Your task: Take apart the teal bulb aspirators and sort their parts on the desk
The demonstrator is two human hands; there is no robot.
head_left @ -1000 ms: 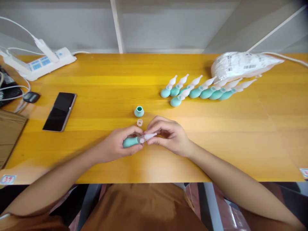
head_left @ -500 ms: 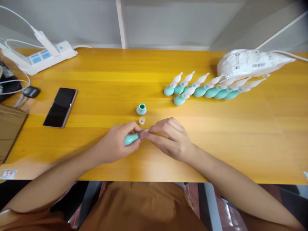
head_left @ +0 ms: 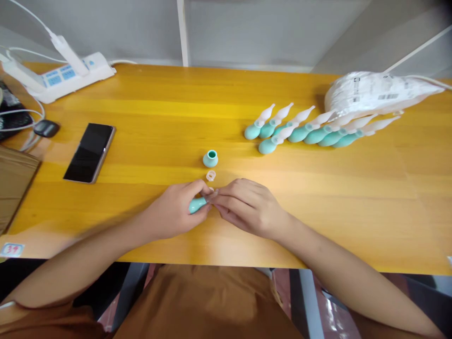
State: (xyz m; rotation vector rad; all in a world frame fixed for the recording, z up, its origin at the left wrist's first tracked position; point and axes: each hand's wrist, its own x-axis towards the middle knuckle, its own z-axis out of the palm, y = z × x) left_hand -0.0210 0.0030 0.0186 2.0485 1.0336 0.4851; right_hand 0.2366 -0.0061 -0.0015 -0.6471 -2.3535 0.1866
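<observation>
My left hand [head_left: 181,207] is closed around a teal squeeze bulb [head_left: 197,205], like that of a nasal aspirator, lying sideways with its neck toward the right. At that neck, my right hand [head_left: 250,205] pinches a translucent piece [head_left: 213,196], mostly covered by the fingers. The fingertips of both hands meet there. Just beyond them, a small clear ring [head_left: 211,175] lies on the table. Behind the ring stands another teal bulb [head_left: 210,160], its open mouth facing up.
Several teal bulbs with pale tapered nozzles [head_left: 267,146] lie grouped at the back right, by a white plastic bag [head_left: 370,94]. On the left are a phone [head_left: 90,153], a power strip [head_left: 76,77], a small black object [head_left: 46,128] and a cardboard piece [head_left: 16,188].
My right fingers have curled in closer over the translucent piece at the bulb's neck. The bulb has moved slightly right with my left hand. The camera view has shifted a little.
</observation>
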